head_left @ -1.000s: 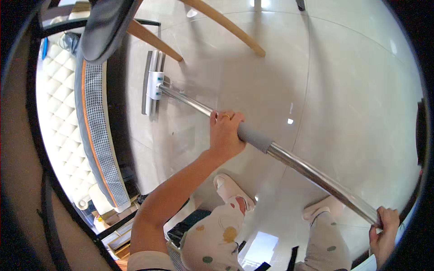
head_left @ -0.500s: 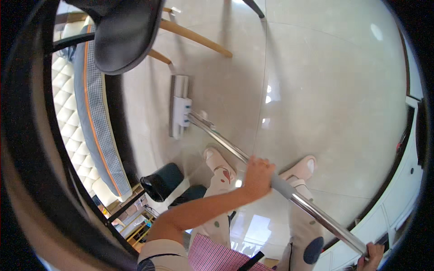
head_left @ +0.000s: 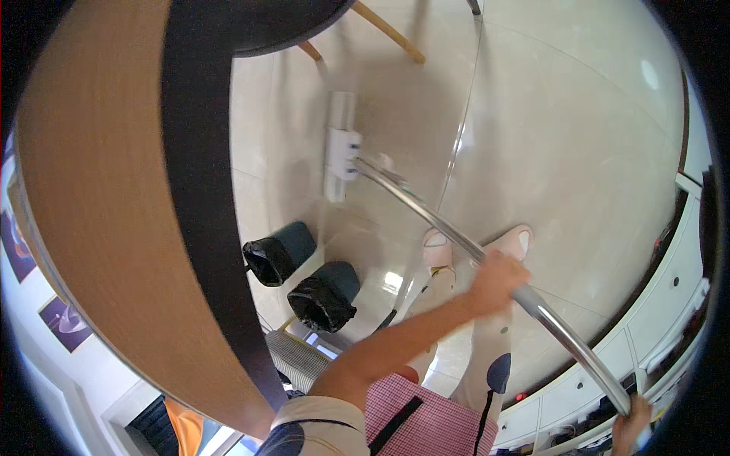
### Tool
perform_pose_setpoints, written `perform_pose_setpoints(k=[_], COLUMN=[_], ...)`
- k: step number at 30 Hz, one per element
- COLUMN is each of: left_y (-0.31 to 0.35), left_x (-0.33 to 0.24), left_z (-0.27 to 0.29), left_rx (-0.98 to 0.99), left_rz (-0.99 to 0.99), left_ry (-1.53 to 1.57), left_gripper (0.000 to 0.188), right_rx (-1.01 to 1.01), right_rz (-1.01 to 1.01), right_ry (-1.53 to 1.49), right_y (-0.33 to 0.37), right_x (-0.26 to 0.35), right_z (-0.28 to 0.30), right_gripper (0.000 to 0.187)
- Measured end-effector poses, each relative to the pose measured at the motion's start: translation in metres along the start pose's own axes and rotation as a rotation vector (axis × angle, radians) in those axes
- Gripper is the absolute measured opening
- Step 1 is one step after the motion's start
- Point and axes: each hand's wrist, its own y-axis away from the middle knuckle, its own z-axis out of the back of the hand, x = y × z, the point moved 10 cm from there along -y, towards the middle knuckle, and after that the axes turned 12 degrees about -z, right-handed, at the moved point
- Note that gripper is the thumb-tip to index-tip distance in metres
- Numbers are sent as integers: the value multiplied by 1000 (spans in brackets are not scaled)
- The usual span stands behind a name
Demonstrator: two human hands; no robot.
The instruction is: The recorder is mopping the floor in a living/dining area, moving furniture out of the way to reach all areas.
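A flat-headed mop point(head_left: 411, 199) with a long silver handle slants across the view. Its white and grey head point(head_left: 344, 152) rests on the pale tiled floor and looks slightly blurred. My left hand point(head_left: 498, 283) is wrapped round the handle at its grey grip section, the forearm reaching in from below. At the lower right, my right hand point(head_left: 633, 427) is closed round the handle's upper end, partly in the dim rim of the view. My feet, in pink slippers point(head_left: 511, 245), stand beneath the handle.
A wooden tabletop point(head_left: 99, 197) with a dark edge fills the left. Two dark bins with black liners point(head_left: 281, 253) point(head_left: 323, 296) stand beside it. A dark chair point(head_left: 289, 23) with wooden legs is at the top. White drawers point(head_left: 608, 372) line the right side.
My view has shifted, so the tabletop now covers the left where a cushioned bench-like piece showed. My left foot has moved right, nearer the other. Both hands keep hold of the mop handle.
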Motion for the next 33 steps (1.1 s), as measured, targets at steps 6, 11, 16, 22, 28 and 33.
perform_pose_setpoints(k=[6, 11, 16, 22, 28, 33], left_y=[133, 214, 193, 95, 21, 49], left_x=[170, 237, 177, 31, -161, -326], left_z=[169, 215, 153, -25, -172, -297], left_rx=[-4, 273, 300, 339, 216, 399], left_rz=[297, 803, 803, 601, 366, 51], left_ry=[-644, -865, -942, -821, -495, -184], left_gripper=[18, 20, 27, 28, 28, 18], right_rx=[180, 51, 108, 72, 77, 411], right_rz=[283, 484, 486, 290, -39, -434], right_ry=[-446, -381, -402, -325, -262, -209], right_y=[-104, -70, -36, 16, 131, 323], right_x=[328, 466, 379, 142, -58, -165], right_z=[-14, 7, -6, 0, 41, 30], right_gripper=[21, 34, 38, 33, 17, 32])
